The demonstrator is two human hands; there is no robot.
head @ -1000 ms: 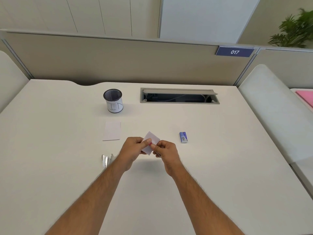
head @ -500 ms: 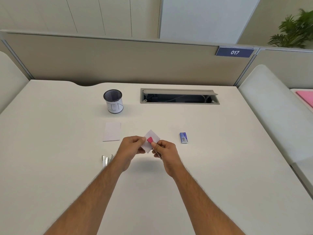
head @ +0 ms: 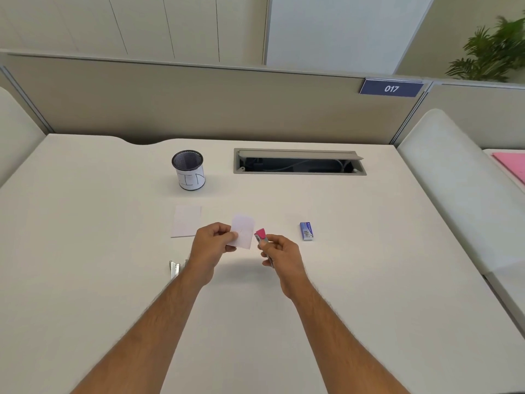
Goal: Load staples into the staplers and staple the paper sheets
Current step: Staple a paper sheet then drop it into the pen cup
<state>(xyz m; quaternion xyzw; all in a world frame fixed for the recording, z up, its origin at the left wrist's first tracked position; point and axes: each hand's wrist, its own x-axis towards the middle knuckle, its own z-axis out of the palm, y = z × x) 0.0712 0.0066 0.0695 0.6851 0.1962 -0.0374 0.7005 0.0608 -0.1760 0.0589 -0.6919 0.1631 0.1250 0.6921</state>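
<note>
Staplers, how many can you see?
2. A small pink stapler is in the right hand. A silver metal stapler lies on the white desk, partly hidden behind the left wrist.

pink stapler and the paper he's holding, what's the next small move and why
Probably set the paper sheets down, perhaps on the stack of paper. The left hand pinches them clear of the pink stapler in the right hand, so that stapling looks finished.

Your left hand (head: pixel 212 243) pinches a small white paper sheet (head: pixel 243 231) above the white desk (head: pixel 85 251); your right hand (head: pixel 279 251) grips a small pink stapler (head: pixel 260 235) just beside it (not touching). A blue staple box (head: pixel 306 231) lies to the right.
</note>
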